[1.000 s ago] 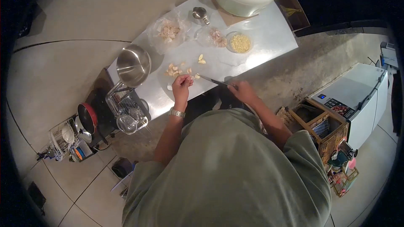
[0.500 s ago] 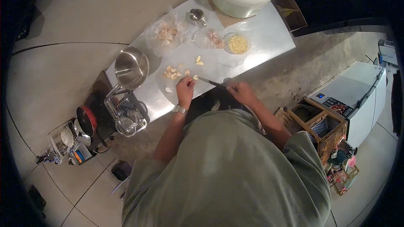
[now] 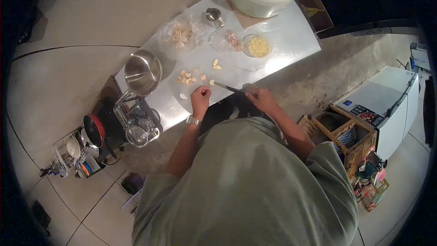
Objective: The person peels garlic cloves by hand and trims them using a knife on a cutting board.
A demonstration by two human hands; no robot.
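Right hand (image 3: 263,100): my grip is closed around the handle of a knife (image 3: 230,88); the blade runs out from this hand toward my left, low over the desk (image 3: 291,36).

Left hand (image 3: 200,95): fingers curled in close to a fist, resting on the desk. Whether something small is pinched inside it, I cannot tell.

Garlic clove (image 3: 211,82): one pale piece lies alone just beyond my left hand, beside the knife tip. It sits between my two hands, nearer the left one.

Key relation: the knife's long axis points from my right grip straight at that clove, so the tip almost meets it, while my left fingers are just short of it on the near side. The clove is too small for me to judge its own long axis.

Clove pile (image 3: 187,77): more pale pieces lie scattered farther out, to the left of my left hand.

Two cloves (image 3: 216,65): apart from the pile, farther from both hands than the single piece.

Farther off: a steel pot (image 3: 143,71) out to the left of my left hand; a small bowl of yellow bits (image 3: 258,46) beyond my right hand; a bag of skins (image 3: 180,33) past the pile.
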